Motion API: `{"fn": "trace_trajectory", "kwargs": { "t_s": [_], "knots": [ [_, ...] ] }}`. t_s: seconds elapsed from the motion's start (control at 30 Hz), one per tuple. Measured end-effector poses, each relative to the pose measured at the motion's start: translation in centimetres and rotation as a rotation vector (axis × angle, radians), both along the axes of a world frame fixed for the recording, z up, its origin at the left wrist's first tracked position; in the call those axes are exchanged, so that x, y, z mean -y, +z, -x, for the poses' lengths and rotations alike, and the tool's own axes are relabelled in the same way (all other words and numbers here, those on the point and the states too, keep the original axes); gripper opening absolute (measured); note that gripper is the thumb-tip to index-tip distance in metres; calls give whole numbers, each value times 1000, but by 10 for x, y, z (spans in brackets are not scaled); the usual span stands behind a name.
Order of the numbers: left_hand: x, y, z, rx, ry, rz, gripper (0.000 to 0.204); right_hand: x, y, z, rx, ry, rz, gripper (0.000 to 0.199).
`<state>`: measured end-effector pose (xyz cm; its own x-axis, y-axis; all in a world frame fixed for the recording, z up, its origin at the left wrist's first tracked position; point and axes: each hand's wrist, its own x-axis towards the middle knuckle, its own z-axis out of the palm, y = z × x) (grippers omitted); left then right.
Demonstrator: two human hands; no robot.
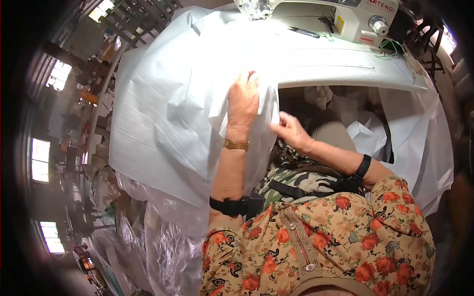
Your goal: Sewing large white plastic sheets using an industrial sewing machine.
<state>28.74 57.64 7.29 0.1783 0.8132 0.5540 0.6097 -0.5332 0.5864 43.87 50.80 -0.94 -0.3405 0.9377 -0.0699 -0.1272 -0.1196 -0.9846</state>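
Observation:
A large, thin white fabric sheet (163, 113) lies in loose folds over the left side of the sewing table and hangs down towards my lap. My left hand (243, 101) is closed on a gathered part of it near the table's front edge, the fingertips partly lost in glare. Just to the right and nearer to me, my right hand (292, 132) pinches the sheet's hanging edge between thumb and fingers. At the far side stands a white sewing machine (340, 19), its needle area above the brightly lit cloth.
A dark pen-like tool (303, 32) and green thread (390, 47) lie by the machine. The white table (335, 69) has a curved front edge. More white material (419, 143) hangs at the right. Clear plastic sheeting (173, 246) drapes at the lower left.

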Motion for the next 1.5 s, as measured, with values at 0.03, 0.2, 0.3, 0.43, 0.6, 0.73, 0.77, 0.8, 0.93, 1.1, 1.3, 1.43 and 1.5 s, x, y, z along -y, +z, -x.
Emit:
{"fn": "trace_trajectory", "kwargs": {
  "t_s": [0.03, 0.2, 0.3, 0.43, 0.6, 0.73, 0.77, 0.8, 0.93, 1.1, 1.3, 1.43, 1.5],
  "knots": [
    [-7, -9, 1, 42, 26, 188, 26, 11, -12, 13, -233, -86, -19, 28],
    [-9, -26, 20, 447, 30, 393, 47, 26, -5, 3, 59, 118, 0, 32],
    [-2, -7, 14, 449, 10, 606, 58, 33, 15, -9, 24, 196, -76, 30],
    [7, 1, 13, 578, -49, 598, 42, 54, 63, -9, -48, 204, -72, 28],
    [13, -19, 15, 669, -155, 694, 26, 53, 28, -37, 170, 118, -113, 32],
    [23, -20, 11, 595, -89, 792, 17, 34, -2, -59, 182, 57, 173, 28],
    [23, -23, 13, 598, -84, 793, 17, 31, 5, -61, 489, -38, -155, 26],
    [22, -31, 14, 631, -77, 751, 19, 34, 24, -60, 792, -132, -487, 25],
    [18, -36, 12, 789, -16, 534, 26, 35, 77, -35, 471, -142, -498, 32],
    [33, -6, -5, 595, 45, 561, 33, 16, 70, -3, 267, 30, 70, 59],
    [27, -8, -2, 500, -21, 580, 21, 10, 45, 3, 88, 74, 116, 32],
    [28, -17, 4, 498, -55, 595, 13, 28, 48, 2, 45, 13, -128, 29],
    [30, -21, 2, 535, -77, 612, 15, 33, 58, 3, 68, 44, -169, 29]
  ]
}}
